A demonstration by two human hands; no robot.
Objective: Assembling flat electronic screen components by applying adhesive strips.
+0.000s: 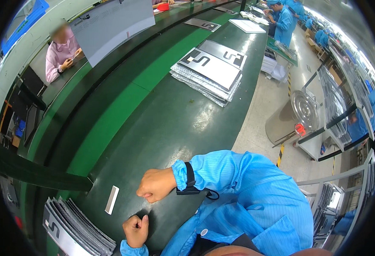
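My right hand (156,185) is curled into a fist just above the dark green worktop (127,170), its blue sleeve crossing the front of my body. A black band circles that wrist. Nearer to me, my left hand (135,231) is closed too, thumb resting along the curled fingers. No object shows in either fist. A small flat white and grey strip (112,199) lies on the worktop to the left of my hands, touched by neither. Further left, a curved row of flat silver panels (61,232) leans together, the front one bearing a black cutout shape.
Ahead on the worktop lies a stack of white panels (211,68) with bubble-wrap layers. A green belt (123,98) runs along the left. A grey board (115,30) hangs near a person in pink (61,53). A metal drum (288,117) and panel racks (335,102) stand right.
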